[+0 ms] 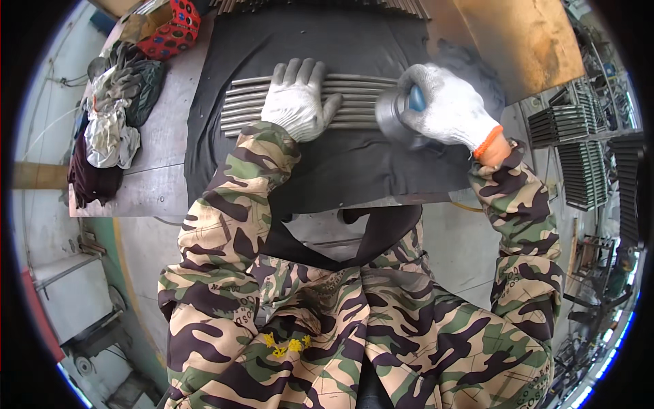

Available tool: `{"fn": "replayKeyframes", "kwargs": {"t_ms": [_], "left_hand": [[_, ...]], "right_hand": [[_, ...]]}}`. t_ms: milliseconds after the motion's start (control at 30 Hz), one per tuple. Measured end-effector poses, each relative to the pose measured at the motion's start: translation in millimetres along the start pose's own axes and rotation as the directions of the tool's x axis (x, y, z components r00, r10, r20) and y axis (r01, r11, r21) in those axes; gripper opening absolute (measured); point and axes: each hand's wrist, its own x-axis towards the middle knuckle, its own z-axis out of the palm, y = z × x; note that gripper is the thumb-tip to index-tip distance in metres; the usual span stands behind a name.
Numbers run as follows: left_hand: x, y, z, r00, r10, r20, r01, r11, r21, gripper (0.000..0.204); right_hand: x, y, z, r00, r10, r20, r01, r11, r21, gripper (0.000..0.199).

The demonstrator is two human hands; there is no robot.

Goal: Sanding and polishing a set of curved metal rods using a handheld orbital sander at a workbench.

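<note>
Several grey metal rods (354,103) lie side by side on a black cloth (340,174) in front of me. Across them, nearer their left end, my left hand (294,102) rests flat in a white and grey work glove, fingers stretched out and thumb apart. Over the right end of the rods, my gloved right hand (446,102) is closed around a round grey metal object with a blue top (417,99). The hand covers much of that object, so its exact kind is unclear. It hides the rods' right ends.
Crumpled cloths and gloves (112,123) pile up on the table's left, below a red patterned cloth (178,31). More rods (327,5) line the far edge. A brown board (538,41) lies at far right. Stacked dark metal parts (579,150) stand beyond the table.
</note>
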Motion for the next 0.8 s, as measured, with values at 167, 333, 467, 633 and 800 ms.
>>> {"fn": "replayKeyframes", "kwargs": {"t_ms": [167,333,467,633,800], "left_hand": [[1,15,5,0.994,-0.001,-0.112,0.001,1.000,0.006,0.058],[-1,22,8,0.993,-0.062,-0.104,0.062,0.998,0.003,0.051],[-2,25,4,0.985,-0.045,-0.165,0.055,0.997,0.052,0.056],[-9,33,-2,0.995,-0.067,-0.075,0.069,0.998,0.016,0.059],[-5,26,1,0.992,-0.076,-0.097,0.081,0.995,0.050,0.060]], "right_hand": [[15,0,10,0.996,0.062,0.067,-0.054,0.992,-0.115,0.030],[15,-5,15,0.997,0.078,0.022,-0.073,0.979,-0.189,0.032],[21,-4,19,0.993,0.115,0.023,-0.107,0.970,-0.217,0.033],[29,7,27,0.996,0.072,-0.049,-0.081,0.967,-0.243,0.037],[28,11,32,0.998,0.058,-0.034,-0.065,0.966,-0.248,0.037]]}}
